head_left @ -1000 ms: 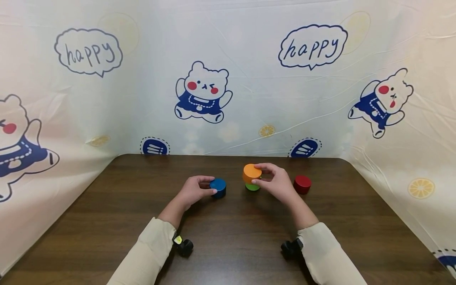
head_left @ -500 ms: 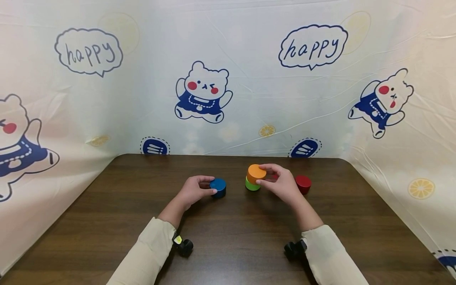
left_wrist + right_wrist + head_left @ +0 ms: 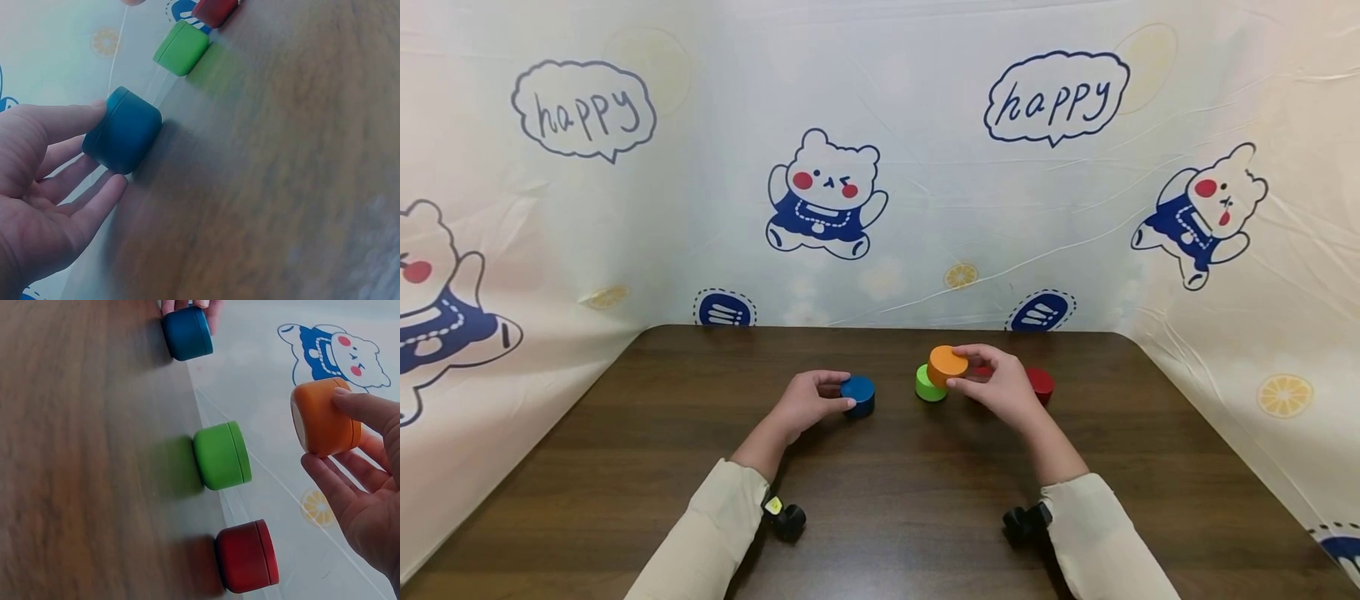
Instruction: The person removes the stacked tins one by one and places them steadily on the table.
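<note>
In the head view my left hand (image 3: 808, 407) holds a small round blue container (image 3: 858, 397), which stands on the table; the thumb and fingers are around its sides. My right hand (image 3: 1000, 382) grips a similar orange container (image 3: 947, 367) by its side, raised off the table. The right wrist view shows a seam near the top of the orange container (image 3: 325, 419) and its pale underside. A green container (image 3: 929, 384) stands on the table, partly overlapped by the orange one in the head view. A red container (image 3: 247, 557) stands beyond the green one.
Right of my right hand, a red container (image 3: 1041, 385) is partly hidden by the hand, and a red patch (image 3: 982, 372) shows between the fingers. The brown wooden table (image 3: 880, 517) ends at a printed cloth backdrop (image 3: 925, 208). Each wrist wears a small black camera (image 3: 788, 522).
My right hand has carried the orange container to the right, from above the green container to its right side, uncovering more of the green one. My left hand stays on the blue container.
</note>
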`<state>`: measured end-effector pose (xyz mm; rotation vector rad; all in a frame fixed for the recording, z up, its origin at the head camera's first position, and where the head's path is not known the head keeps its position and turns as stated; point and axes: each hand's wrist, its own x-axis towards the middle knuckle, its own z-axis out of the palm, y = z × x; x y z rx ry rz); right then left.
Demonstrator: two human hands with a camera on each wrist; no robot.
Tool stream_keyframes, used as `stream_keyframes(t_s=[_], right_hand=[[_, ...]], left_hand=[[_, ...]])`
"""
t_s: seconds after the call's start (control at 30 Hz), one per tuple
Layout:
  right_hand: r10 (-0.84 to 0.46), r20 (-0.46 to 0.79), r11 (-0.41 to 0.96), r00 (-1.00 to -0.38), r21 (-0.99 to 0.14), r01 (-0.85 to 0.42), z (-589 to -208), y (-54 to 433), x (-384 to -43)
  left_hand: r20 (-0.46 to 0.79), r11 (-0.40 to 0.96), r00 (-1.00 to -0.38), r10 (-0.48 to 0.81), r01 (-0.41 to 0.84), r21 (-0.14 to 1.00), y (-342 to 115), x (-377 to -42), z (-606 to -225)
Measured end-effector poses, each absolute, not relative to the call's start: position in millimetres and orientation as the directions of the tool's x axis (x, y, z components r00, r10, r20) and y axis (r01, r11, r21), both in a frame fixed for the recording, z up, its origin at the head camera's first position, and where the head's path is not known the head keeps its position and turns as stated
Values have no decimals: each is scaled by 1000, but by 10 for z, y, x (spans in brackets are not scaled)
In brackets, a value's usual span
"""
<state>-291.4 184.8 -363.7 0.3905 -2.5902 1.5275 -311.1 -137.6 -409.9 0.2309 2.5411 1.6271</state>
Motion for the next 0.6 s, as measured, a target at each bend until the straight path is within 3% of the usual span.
stream_keyframes(t_s=[0.6], right_hand=[[-140,202,381,-969,-892,-241,-3552,2064,-2900]], left_hand=[[-23,403,-981,194,58,914,-1381,-3108,-4099]])
